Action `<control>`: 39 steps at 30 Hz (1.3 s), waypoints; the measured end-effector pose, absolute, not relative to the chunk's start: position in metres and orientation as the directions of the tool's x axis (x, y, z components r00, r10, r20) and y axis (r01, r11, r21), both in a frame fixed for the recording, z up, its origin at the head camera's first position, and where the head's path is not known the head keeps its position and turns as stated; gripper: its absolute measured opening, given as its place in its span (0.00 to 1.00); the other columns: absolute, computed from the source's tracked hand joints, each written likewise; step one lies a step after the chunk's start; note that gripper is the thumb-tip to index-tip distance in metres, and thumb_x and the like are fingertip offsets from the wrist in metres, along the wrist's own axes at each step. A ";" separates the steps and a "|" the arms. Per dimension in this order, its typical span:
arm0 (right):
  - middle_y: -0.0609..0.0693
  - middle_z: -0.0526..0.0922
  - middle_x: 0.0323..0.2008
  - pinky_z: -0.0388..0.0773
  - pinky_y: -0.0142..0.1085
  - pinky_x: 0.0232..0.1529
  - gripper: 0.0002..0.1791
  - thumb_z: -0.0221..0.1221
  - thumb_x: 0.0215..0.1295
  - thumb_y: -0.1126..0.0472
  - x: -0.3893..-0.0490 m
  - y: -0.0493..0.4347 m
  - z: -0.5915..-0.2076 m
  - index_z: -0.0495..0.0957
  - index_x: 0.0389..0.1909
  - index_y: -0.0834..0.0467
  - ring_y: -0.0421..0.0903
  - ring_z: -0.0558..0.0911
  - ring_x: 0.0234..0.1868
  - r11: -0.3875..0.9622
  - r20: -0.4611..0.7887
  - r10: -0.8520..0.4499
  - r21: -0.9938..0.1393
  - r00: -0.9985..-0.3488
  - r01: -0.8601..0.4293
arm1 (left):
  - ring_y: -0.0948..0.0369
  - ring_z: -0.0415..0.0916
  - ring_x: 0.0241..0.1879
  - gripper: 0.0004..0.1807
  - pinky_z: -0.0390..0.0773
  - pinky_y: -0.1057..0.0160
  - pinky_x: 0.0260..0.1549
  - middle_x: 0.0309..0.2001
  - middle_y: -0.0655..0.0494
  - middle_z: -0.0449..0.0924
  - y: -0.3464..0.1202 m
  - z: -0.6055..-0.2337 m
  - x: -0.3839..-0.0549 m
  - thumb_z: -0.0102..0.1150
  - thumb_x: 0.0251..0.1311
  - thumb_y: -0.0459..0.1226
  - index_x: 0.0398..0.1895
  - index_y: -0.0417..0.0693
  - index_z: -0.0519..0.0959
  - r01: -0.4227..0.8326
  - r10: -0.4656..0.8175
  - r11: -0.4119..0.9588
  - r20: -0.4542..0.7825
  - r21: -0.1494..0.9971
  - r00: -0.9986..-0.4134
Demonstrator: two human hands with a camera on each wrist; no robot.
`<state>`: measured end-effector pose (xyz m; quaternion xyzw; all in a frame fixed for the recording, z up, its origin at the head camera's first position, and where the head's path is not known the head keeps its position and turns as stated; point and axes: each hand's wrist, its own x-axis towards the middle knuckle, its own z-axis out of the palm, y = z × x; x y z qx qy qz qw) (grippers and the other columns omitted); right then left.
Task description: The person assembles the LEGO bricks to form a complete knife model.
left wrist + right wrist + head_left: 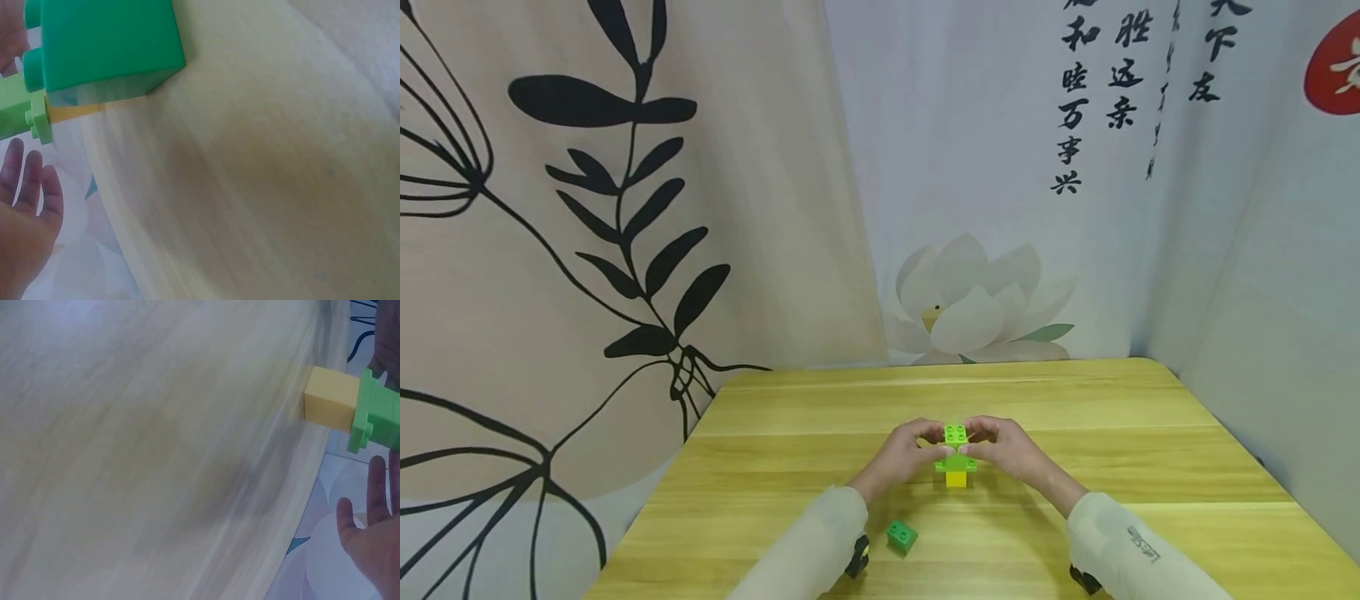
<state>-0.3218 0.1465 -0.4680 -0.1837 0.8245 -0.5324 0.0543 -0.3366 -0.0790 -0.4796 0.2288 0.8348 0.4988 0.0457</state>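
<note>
Both hands, the left hand (906, 454) and the right hand (1006, 450), were clamped from either side, thumbs in front, on a lime-green studded plastic block stack (956, 434) that sat on a square yellow plastic block (956, 479). It stood upright about midway between the wooden tabletop's (760, 483) left and right edges, while a darker green studded plastic block (901, 537) lay apart, farther from the far edge.
</note>
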 end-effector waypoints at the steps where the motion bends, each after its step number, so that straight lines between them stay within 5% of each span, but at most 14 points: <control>1: 0.51 0.81 0.47 0.79 0.43 0.47 0.18 0.65 0.66 0.55 -0.322 0.147 -0.468 0.79 0.53 0.58 0.52 0.79 0.51 0.360 0.110 -0.366 -0.899 -0.924 -0.250 | 0.63 0.72 0.46 0.13 0.74 0.59 0.45 0.44 0.66 0.79 -0.079 -0.480 -0.337 0.65 0.64 0.47 0.49 0.57 0.83 0.334 0.427 0.399 0.149 0.854 -0.892; 19: 0.48 0.82 0.47 0.78 0.44 0.49 0.19 0.64 0.67 0.52 -0.327 0.149 -0.473 0.80 0.54 0.55 0.49 0.79 0.50 0.361 0.107 -0.397 -0.895 -0.911 -0.263 | 0.56 0.74 0.48 0.12 0.75 0.59 0.44 0.44 0.63 0.79 -0.078 -0.477 -0.335 0.64 0.66 0.45 0.50 0.55 0.82 0.322 0.433 0.374 0.143 0.870 -0.890; 39: 0.51 0.82 0.48 0.79 0.44 0.49 0.20 0.65 0.67 0.54 -0.326 0.149 -0.469 0.79 0.55 0.58 0.49 0.79 0.50 0.368 0.080 -0.398 -0.899 -0.914 -0.239 | 0.63 0.73 0.43 0.18 0.76 0.63 0.41 0.43 0.59 0.79 -0.083 -0.478 -0.333 0.64 0.65 0.45 0.55 0.48 0.83 0.389 0.467 0.491 0.141 0.780 -0.873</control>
